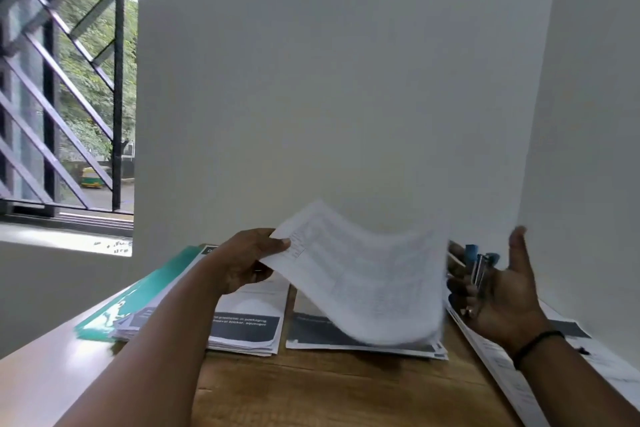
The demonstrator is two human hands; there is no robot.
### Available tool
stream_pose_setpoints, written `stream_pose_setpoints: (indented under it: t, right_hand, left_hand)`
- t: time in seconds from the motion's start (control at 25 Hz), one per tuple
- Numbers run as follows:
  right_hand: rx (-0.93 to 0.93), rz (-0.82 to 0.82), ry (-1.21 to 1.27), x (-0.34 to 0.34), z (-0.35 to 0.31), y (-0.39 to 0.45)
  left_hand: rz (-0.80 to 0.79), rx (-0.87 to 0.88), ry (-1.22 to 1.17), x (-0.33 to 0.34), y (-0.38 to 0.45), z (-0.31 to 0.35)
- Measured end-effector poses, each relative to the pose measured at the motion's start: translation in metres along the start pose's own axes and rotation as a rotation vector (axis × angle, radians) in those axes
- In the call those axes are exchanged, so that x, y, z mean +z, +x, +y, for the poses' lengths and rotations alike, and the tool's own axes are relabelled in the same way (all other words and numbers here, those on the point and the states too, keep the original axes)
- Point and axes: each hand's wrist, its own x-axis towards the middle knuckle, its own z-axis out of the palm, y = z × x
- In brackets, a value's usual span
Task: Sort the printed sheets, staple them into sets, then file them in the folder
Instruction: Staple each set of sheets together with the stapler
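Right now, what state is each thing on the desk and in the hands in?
Left hand: pinching the lifted sheets, blurred, curling in the air.
Right hand: palm up, fingers around the blue stapler.
Green folder: flat under papers.
Middle stack: flat on the desk.

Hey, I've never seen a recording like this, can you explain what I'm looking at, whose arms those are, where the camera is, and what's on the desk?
There is no machine here. This is one picture from a camera worn on a person's head, looking forward and down, so the two arms are that person's own.

The left hand pinches a set of printed sheets by its corner, lifted above the wooden table; the paper is blurred. The right hand holds a blue stapler, thumb up.

On the table lie stacks of printed pages: a left stack, a middle stack under the lifted sheets, and more pages at the right edge. A green folder lies at the far left. Behind are a white wall and a barred window.
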Motion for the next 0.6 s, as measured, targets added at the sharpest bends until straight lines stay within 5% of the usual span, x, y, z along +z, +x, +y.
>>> stream_pose_setpoints:
  t: [0.16, 0.32, 0.4, 0.52, 0.6]
  right_hand:
    - [0.097, 0.075, -0.353, 0.015, 0.008, -0.004]
    - [-0.104, 0.184, -0.877, 0.022, 0.021, -0.003]
    - [-0.193, 0.127, -1.009, 0.028, 0.023, -0.004]
    - [-0.035, -0.078, -1.001, 0.035, 0.026, -0.006]
    - [0.115, -0.147, -1.048, 0.036, 0.032, -0.007]
  left_hand:
    - [-0.028, -0.01, 0.013, -0.008, -0.003, 0.002]
    - [-0.201, 0.077, -0.185, -0.002, -0.017, 0.017]
    - [-0.304, 0.166, -0.355, -0.001, -0.022, 0.025]
    - [-0.383, 0.204, -0.489, -0.007, -0.025, 0.033]
    - [-0.242, 0.149, -0.38, -0.009, -0.02, 0.029]
